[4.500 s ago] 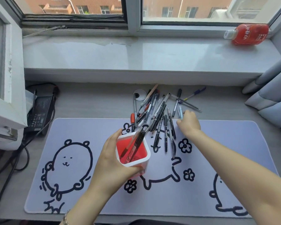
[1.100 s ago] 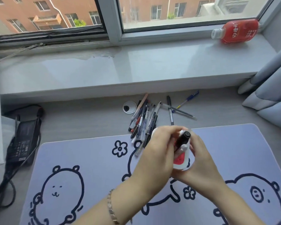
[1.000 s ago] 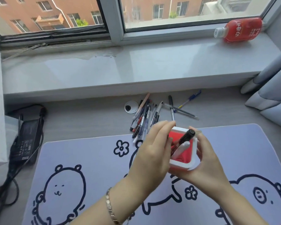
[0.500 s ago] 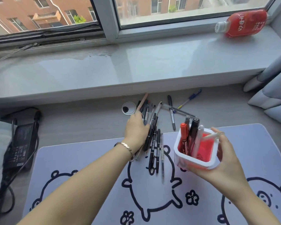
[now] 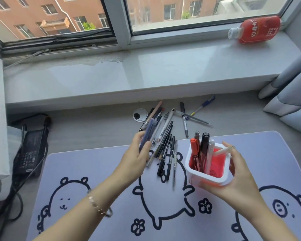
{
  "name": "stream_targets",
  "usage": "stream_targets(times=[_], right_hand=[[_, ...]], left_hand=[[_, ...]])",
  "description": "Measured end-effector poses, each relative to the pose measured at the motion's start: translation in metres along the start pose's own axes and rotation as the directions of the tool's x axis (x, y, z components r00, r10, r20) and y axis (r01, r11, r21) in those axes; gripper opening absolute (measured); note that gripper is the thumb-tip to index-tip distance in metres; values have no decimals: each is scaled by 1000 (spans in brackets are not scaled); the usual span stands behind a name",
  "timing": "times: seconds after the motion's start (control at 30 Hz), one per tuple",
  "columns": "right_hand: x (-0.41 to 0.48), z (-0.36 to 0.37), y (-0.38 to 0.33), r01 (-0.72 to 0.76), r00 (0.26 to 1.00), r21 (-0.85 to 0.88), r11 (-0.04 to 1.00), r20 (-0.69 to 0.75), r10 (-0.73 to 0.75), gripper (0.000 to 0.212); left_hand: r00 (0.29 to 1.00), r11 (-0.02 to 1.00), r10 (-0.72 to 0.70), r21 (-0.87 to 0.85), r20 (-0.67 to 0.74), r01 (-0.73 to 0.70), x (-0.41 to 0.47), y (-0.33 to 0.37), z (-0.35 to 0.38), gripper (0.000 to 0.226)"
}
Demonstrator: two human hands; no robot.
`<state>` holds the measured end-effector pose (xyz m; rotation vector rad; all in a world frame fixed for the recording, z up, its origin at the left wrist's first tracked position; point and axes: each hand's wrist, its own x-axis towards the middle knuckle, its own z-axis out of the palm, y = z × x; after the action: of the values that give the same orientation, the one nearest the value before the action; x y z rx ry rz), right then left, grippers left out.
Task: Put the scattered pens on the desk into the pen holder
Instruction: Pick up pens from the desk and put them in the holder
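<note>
My right hand (image 5: 233, 178) grips the white pen holder (image 5: 207, 177) with its red inside, held tilted just above the desk mat. Several pens (image 5: 201, 152) stand in it. My left hand (image 5: 137, 159) is closed around a blurred dark blue pen (image 5: 148, 132), lifted off the left side of the pile. A heap of scattered pens (image 5: 165, 141) lies between my hands, spilling from the grey desk onto the mat. Three more pens (image 5: 189, 117) lie apart behind the holder.
A lilac desk mat (image 5: 111, 171) with bear drawings covers the near desk. A round cable grommet (image 5: 140, 115) sits behind the pile. A black power brick (image 5: 31, 148) with cables lies left. A red bottle (image 5: 257, 29) lies on the windowsill; curtains (image 5: 292, 94) hang right.
My left hand has closed on a dark blue pen and lifted it from the pile. The holder stays in my right hand, about where it was half a second ago.
</note>
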<state>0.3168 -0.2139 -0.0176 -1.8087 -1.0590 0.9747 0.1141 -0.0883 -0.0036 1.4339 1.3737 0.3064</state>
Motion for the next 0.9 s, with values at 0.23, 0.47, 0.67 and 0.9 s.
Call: stream_targets(times=[0.23, 0.47, 0.67, 0.9], right_hand=[[-14, 10, -1, 22, 995, -58, 998, 100, -16, 97], [-26, 27, -12, 169, 978, -115, 979, 143, -152, 100], [-41, 32, -15, 159, 982, -32, 987, 112, -154, 96], [-44, 40, -16, 157, 985, 11, 987, 75, -158, 102]], left_hand=[[955, 986, -15, -153, 295, 63, -62, 19, -34, 12], [943, 761, 91, 588, 320, -273, -69, 54, -27, 20], [810, 861, 493, 313, -317, -401, -75, 44, -2, 23], [689, 757, 653, 287, -314, -587, -79, 11, 42, 35]])
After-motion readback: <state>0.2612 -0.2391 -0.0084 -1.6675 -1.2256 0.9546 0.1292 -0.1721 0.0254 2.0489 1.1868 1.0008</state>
